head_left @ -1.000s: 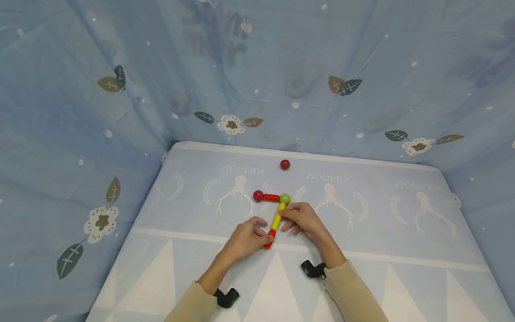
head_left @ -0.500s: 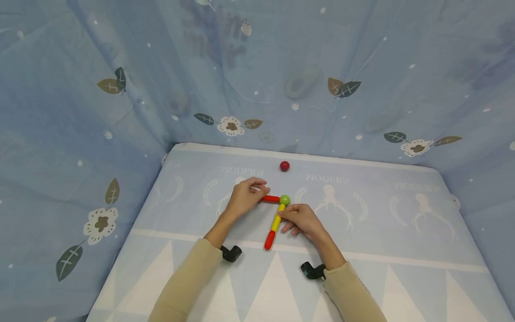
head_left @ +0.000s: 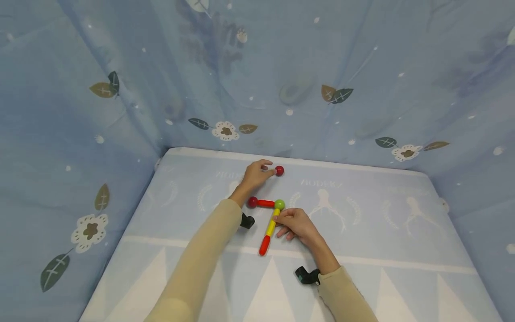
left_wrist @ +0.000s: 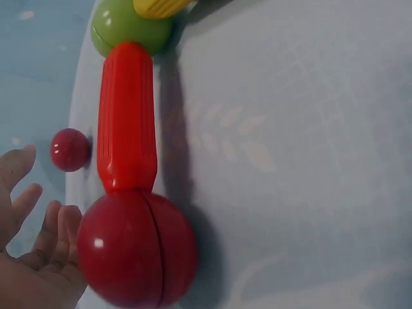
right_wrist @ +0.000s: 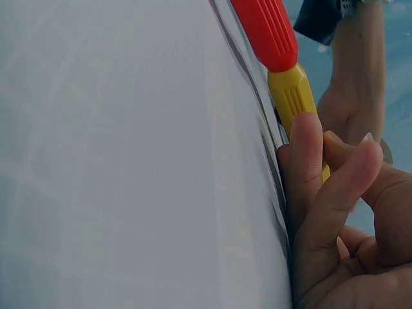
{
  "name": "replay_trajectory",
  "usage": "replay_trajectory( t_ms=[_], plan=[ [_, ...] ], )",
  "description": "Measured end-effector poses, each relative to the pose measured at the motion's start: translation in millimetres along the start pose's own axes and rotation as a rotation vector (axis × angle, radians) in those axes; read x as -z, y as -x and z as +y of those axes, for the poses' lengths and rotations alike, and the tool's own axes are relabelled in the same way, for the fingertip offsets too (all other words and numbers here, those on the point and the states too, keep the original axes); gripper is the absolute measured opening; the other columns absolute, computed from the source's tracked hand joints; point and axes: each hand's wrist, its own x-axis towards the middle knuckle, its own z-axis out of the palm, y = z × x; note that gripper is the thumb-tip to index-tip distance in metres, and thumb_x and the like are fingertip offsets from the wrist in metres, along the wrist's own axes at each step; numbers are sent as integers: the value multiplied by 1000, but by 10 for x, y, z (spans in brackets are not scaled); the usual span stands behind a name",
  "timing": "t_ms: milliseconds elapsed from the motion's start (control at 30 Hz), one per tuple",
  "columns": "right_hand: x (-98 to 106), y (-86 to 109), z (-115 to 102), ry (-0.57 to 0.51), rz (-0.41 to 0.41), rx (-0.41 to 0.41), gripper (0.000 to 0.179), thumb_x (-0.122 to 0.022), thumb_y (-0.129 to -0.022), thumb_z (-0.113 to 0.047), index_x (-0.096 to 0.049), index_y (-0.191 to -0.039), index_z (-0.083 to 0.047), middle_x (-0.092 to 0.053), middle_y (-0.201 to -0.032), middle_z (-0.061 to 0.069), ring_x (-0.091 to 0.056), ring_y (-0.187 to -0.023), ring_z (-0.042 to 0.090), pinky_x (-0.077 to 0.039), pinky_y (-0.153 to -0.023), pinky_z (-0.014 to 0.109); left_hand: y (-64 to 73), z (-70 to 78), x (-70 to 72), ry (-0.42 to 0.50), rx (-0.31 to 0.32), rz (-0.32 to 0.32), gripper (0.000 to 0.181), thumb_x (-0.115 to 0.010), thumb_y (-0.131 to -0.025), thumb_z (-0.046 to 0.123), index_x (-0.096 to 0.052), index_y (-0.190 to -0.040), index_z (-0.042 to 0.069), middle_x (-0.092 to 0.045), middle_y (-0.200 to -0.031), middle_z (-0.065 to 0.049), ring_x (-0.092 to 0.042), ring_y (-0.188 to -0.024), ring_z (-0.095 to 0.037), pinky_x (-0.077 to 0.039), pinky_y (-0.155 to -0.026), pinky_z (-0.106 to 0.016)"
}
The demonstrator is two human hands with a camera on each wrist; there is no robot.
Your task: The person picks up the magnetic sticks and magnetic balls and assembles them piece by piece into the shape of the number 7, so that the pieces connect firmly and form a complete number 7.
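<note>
A loose red ball [head_left: 279,171] lies near the table's far edge. My left hand [head_left: 255,174] is beside it, thumb and fingers spread; the left wrist view shows a gap between them and the ball. Nearer me lies a joined toy piece: a dark red ball [left_wrist: 136,248], a red rod [left_wrist: 127,116], a green ball [head_left: 279,204], then a yellow rod [head_left: 271,229] ending in a second red rod [head_left: 264,246]. My right hand [head_left: 297,224] pinches the yellow rod between thumb and fingers, partly hiding it in the right wrist view.
A pale blue patterned cloth covers the table [head_left: 374,223]. Blue curtains [head_left: 257,80] with flower prints stand behind and at the sides. Black wrist cameras, the left one [head_left: 247,221] and the right one [head_left: 306,275], jut out beneath the sleeves.
My left hand has left the lower red rod, passed over the dark red ball and reached the loose red ball at the back. My right hand has stayed on the yellow rod.
</note>
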Motion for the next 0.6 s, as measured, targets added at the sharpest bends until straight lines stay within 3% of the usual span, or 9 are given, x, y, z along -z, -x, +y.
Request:
replay_trajectory(
  t_ms=[233,600],
  plan=[
    [-7,10,11,-7,-4,19,34,-76,-91,-26,-68,-101,5,-71,-87,17,-70,-59,24,-47,-42,25,-98,31,-133,-121,57,-54,44,-70,-96,30,-62,-135,12,-61,-128,-13,-57,-115,-26,-46,-98,-40],
    [-2,10,-4,-14,-18,18,31,-75,-92,-25,-68,-100,4,-71,-86,17,-70,-58,23,-47,-43,25,-118,78,-205,-243,35,-46,39,-69,-96,31,-65,-131,15,-60,-128,-14,-50,-123,-32,-39,-104,-45]
  ],
)
